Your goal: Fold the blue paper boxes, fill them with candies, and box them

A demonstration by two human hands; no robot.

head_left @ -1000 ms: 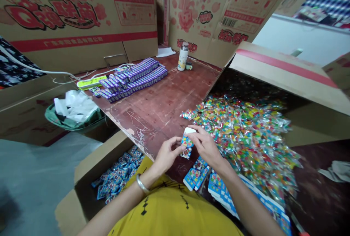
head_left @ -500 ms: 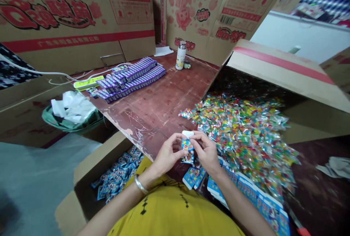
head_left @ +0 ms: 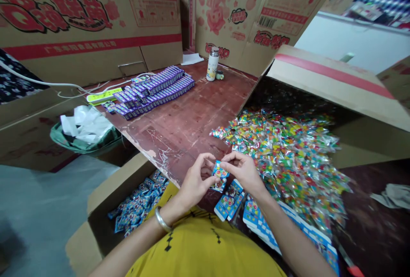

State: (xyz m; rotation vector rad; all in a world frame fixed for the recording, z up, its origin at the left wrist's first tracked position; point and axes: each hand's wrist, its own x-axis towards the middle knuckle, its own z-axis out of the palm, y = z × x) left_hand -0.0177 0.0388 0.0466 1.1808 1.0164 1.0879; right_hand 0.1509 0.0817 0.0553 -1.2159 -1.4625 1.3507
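Note:
Between my two hands is a small blue printed box (head_left: pixel 220 174), tilted, its white top flap no longer visible. My left hand (head_left: pixel 197 179) pinches its left side with thumb and fingers. The fingers of my right hand (head_left: pixel 244 172) are closed on its upper right edge. Just below my right hand lie flat blue cartons (head_left: pixel 229 200), and a long row of blue cartons (head_left: pixel 294 225) runs under my right forearm. Clear packets of colourful candy (head_left: pixel 282 153) are heaped to the right of my hands.
An open carton (head_left: pixel 112 187) of blue packets stands lower left, beside a green-rimmed bin (head_left: pixel 60 140). Purple boxes (head_left: pixel 153 91) line the far left of the red table (head_left: pixel 188 119). A flask (head_left: pixel 212 64) stands behind. A cardboard box (head_left: pixel 333 76) leans over the candy.
The white flap on top of the small box has gone from view, and the box is now tilted. My right hand has shifted slightly, its fingers over the box's top.

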